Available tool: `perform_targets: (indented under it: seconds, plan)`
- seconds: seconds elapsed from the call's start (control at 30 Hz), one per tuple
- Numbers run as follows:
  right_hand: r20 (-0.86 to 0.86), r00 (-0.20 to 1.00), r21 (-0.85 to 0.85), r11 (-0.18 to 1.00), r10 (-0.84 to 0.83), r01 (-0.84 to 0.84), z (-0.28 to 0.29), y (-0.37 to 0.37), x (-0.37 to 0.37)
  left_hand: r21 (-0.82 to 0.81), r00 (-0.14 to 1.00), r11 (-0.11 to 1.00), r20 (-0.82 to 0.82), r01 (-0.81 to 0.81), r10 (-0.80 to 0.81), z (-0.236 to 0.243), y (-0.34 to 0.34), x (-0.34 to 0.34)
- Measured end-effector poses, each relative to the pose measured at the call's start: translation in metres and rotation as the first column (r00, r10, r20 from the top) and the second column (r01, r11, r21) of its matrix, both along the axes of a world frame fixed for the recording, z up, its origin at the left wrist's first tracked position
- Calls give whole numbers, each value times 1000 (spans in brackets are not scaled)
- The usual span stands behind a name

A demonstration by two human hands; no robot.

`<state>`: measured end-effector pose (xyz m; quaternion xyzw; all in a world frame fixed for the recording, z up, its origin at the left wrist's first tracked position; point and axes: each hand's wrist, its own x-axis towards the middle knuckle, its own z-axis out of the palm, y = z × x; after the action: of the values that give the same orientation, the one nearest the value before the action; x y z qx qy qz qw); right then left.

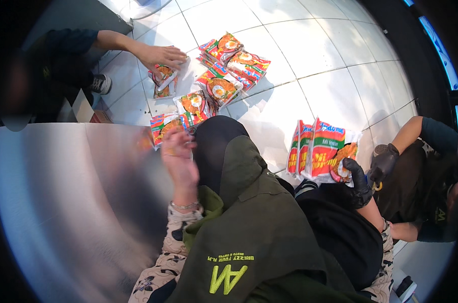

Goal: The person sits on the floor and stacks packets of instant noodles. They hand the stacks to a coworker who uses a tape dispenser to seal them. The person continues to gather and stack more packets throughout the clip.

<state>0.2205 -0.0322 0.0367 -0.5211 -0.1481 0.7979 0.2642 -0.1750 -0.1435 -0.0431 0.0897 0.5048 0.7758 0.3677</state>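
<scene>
My right hand (pixel 358 188), in a black glove, grips several red and white instant noodle packets (pixel 330 151) by their lower right corner. They stand upright, side by side, above the tiles. My bare left hand (pixel 180 154) is raised at the middle left, slightly blurred, its fingers loosely apart and nothing seen in them. Just beyond it, a noodle packet (pixel 163 126) lies at the near end of a loose pile. More noodle packets (pixel 220 90) are stacked on the floor further away, some overlapping.
A co-worker's bare hand (pixel 163 58) rests on packets at the far left. Another co-worker's gloved hand (pixel 384 160) is close to my right hand. A pale, smooth surface (pixel 47 192) fills the left side. White floor tiles (pixel 315 45) stretch ahead.
</scene>
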Motion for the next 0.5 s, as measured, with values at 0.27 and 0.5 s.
perform_targets:
  seconds: [0.27,0.5]
  plan:
    - [-21,998,0,998,-60,60,-12,4,-2,-83,789,996,609,-42,84,-100,-27,-91]
    - [-57,995,-27,996,-86,84,-16,5,6,-390,964,907,139,-157,227,-69,-5,-44]
